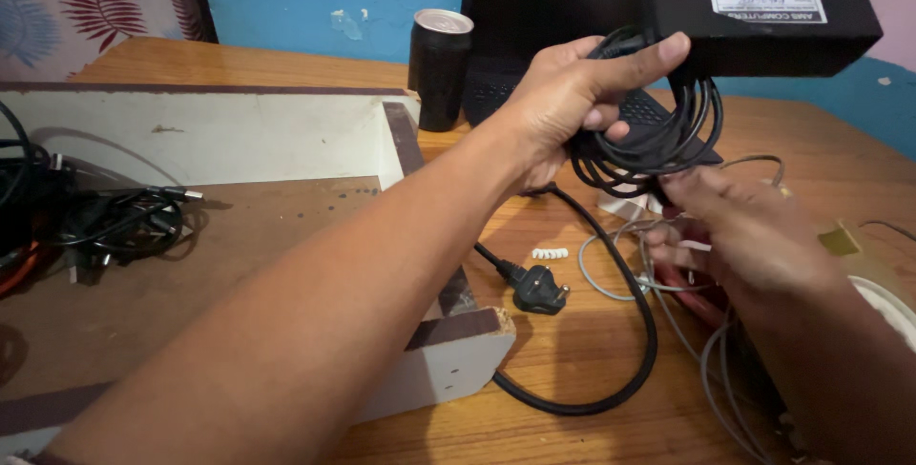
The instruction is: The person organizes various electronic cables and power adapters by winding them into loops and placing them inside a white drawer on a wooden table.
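Black coiled cable (pixel 658 136) is held up above the wooden tabletop (pixel 592 351), just in front of the black box (pixel 763 17). The left hand (pixel 582 103) is closed round the top of the coil, thumb laid over the loops. The right hand (pixel 749 231) is pinched on the coil's lower edge. The cable is judged soft, light and springy; loops are likely to slip loose unless gripped across the whole bundle. A tail runs down from the coil to a black plug (pixel 539 290) lying on the tabletop and could drag or snag. Below the coil: loose grey wires (pixel 620 279), a small white ribbed part (pixel 550 253). Left of the coil: a dark can (pixel 440 69) and a shallow wooden tray (pixel 239 236) with tangled cables (pixel 105 222) in it.
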